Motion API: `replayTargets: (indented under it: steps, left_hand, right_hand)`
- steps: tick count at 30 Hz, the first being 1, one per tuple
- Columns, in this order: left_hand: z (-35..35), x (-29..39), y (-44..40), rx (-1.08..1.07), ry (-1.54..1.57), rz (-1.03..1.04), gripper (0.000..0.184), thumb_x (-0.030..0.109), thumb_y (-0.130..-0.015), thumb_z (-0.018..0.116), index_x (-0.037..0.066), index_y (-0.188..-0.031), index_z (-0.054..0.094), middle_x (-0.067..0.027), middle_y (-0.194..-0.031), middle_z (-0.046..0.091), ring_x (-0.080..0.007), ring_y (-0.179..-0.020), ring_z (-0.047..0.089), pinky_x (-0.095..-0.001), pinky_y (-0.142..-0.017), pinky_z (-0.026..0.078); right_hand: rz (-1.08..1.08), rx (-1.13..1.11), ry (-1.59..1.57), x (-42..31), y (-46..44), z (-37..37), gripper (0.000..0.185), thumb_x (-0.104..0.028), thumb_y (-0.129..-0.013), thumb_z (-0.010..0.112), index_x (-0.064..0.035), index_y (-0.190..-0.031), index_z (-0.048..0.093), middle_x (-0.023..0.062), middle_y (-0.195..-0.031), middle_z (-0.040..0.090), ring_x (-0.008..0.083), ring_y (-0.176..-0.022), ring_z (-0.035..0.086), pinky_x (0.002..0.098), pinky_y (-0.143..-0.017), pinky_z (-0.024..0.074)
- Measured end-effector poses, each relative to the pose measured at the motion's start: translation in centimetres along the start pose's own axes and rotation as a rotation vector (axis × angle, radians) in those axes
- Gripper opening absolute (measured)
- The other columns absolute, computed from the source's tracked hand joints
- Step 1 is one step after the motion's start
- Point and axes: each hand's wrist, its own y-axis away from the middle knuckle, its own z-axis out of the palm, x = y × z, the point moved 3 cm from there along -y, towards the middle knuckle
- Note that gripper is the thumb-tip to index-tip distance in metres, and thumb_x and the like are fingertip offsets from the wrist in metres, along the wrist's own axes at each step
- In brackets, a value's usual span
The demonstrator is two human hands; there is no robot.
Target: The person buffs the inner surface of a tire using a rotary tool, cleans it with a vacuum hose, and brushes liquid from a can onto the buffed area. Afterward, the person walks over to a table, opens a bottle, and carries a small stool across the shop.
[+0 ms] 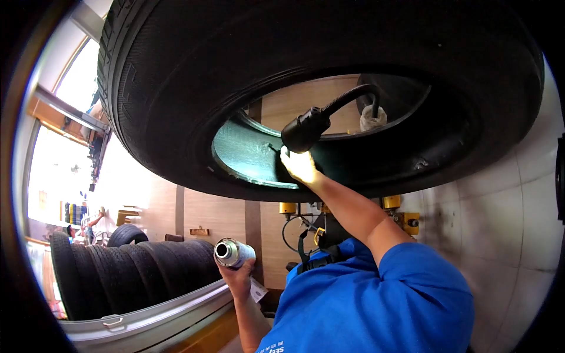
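Note:
A large black tyre (pixel 170 100) fills the upper view, its inner side towards me. My left hand (pixel 238 277) is wrapped round a metal can (pixel 236 253) with an uncovered round mouth, held tilted below the tyre. Reaching up into the tyre's opening, my right hand (pixel 302 168) is close to the inner wall, its fingers bent and drawn together. Bright light washes out the fingers, so what they hold, if anything, is hidden. Just above that hand hangs a black lamp (pixel 305 129) on a bent gooseneck, lighting the inner liner (pixel 244 150).
Several tyres (pixel 141 270) stand in a row at lower left behind a grey metal rail (pixel 159 315). Yellow machine parts (pixel 406 220) and a dark hose (pixel 285 232) sit under the tyre. A person (pixel 94 222) is far off at left.

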Motion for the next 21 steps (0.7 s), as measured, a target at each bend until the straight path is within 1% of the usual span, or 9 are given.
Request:
replayTargets:
  steps: [2,4,6,8,10,11,16,20,21]
  left_hand:
    - [0.2,-0.2,0.1,-0.011,0.009,-0.003,0.07,-0.002,-0.064,0.078,0.006,-0.125,0.043,-0.0048,-0.108,0.054,-0.0165,-0.096,0.056,-0.0328,-0.087,0.047]
    - [0.4,0.0,0.2,-0.001,0.018,-0.038,0.071,-0.002,-0.064,0.078,0.006,-0.125,0.043,-0.0048,-0.109,0.054,-0.0165,-0.098,0.056,-0.0326,-0.088,0.046]
    - [0.0,-0.8,0.4,-0.007,0.028,-0.064,0.071,-0.003,-0.065,0.078,0.006,-0.126,0.043,-0.0047,-0.109,0.054,-0.0165,-0.099,0.055,-0.0325,-0.089,0.045]
    - [0.0,-0.9,0.6,0.008,0.015,-0.025,0.07,-0.002,-0.065,0.077,0.006,-0.126,0.043,-0.0044,-0.11,0.053,-0.0164,-0.099,0.055,-0.0325,-0.089,0.045]
    - [-0.4,-1.7,0.6,0.006,0.025,-0.023,0.07,-0.001,-0.065,0.078,0.006,-0.126,0.043,-0.0045,-0.111,0.053,-0.0165,-0.099,0.054,-0.0326,-0.089,0.045]
    - [-0.5,-2.0,0.7,-0.005,0.027,-0.018,0.071,-0.001,-0.065,0.079,0.006,-0.126,0.043,-0.0046,-0.111,0.053,-0.0165,-0.1,0.054,-0.0326,-0.09,0.045]
    - [-0.5,-2.0,0.9,-0.013,0.01,-0.019,0.072,0.003,-0.065,0.081,0.006,-0.126,0.042,-0.0052,-0.112,0.053,-0.0168,-0.101,0.054,-0.033,-0.091,0.044]
    - [-0.3,-1.7,1.0,0.008,0.08,-0.072,0.073,0.004,-0.065,0.082,0.005,-0.126,0.042,-0.0054,-0.113,0.053,-0.017,-0.101,0.053,-0.0324,-0.091,0.044]
    - [-0.2,-1.5,1.1,0.015,0.086,-0.072,0.073,0.004,-0.065,0.082,0.005,-0.126,0.042,-0.0054,-0.113,0.053,-0.017,-0.101,0.053,-0.0324,-0.091,0.044]
  right_hand:
    - [-0.231,0.08,-0.083,-3.4,0.6,-1.9,0.02,-0.023,-0.085,0.059,-0.0072,-0.097,0.06,0.0187,-0.082,0.062,0.0392,-0.076,0.061,0.0461,-0.07,0.0509]
    - [-0.234,0.06,-0.064,-2.1,0.3,-0.9,0.017,-0.022,-0.084,0.058,-0.0088,-0.094,0.061,0.0167,-0.082,0.061,0.0377,-0.078,0.06,0.0439,-0.072,0.0506]
    - [-0.53,0.142,0.446,-1.8,0.6,-0.4,0.018,-0.014,-0.085,0.056,-0.0012,-0.096,0.057,0.0168,-0.082,0.058,0.0338,-0.074,0.057,0.0449,-0.066,0.0473]
    - [-0.459,0.09,0.456,-2.3,0.8,-1.0,0.017,-0.015,-0.084,0.056,-0.0001,-0.091,0.057,0.018,-0.078,0.057,0.034,-0.07,0.057,0.0453,-0.065,0.0467]
    - [0.075,-0.066,0.003,-3.5,0.9,-2.7,0.019,-0.018,-0.085,0.055,0.0004,-0.086,0.056,0.0186,-0.075,0.057,0.0352,-0.068,0.058,0.0451,-0.066,0.0471]
    - [-0.081,-0.032,0.016,-3.7,0.8,-2.5,0.022,-0.021,-0.085,0.055,0.0002,-0.085,0.056,0.0194,-0.074,0.058,0.0364,-0.07,0.058,0.0446,-0.067,0.0471]
    - [-0.291,0.03,0.177,-3.0,0.6,-2.2,0.018,-0.021,-0.085,0.056,-0.004,-0.084,0.059,0.0176,-0.074,0.061,0.0373,-0.069,0.06,0.0453,-0.066,0.0502]
    - [-0.081,0.057,0.152,-2.9,0.8,-2.9,0.018,-0.022,-0.084,0.057,-0.0047,-0.086,0.061,0.0186,-0.074,0.061,0.0391,-0.069,0.06,0.0456,-0.066,0.0503]
    - [-0.159,0.072,0.137,-3.4,0.8,-2.9,0.02,-0.023,-0.084,0.057,-0.0042,-0.086,0.061,0.0203,-0.078,0.062,0.039,-0.071,0.061,0.0457,-0.067,0.0506]
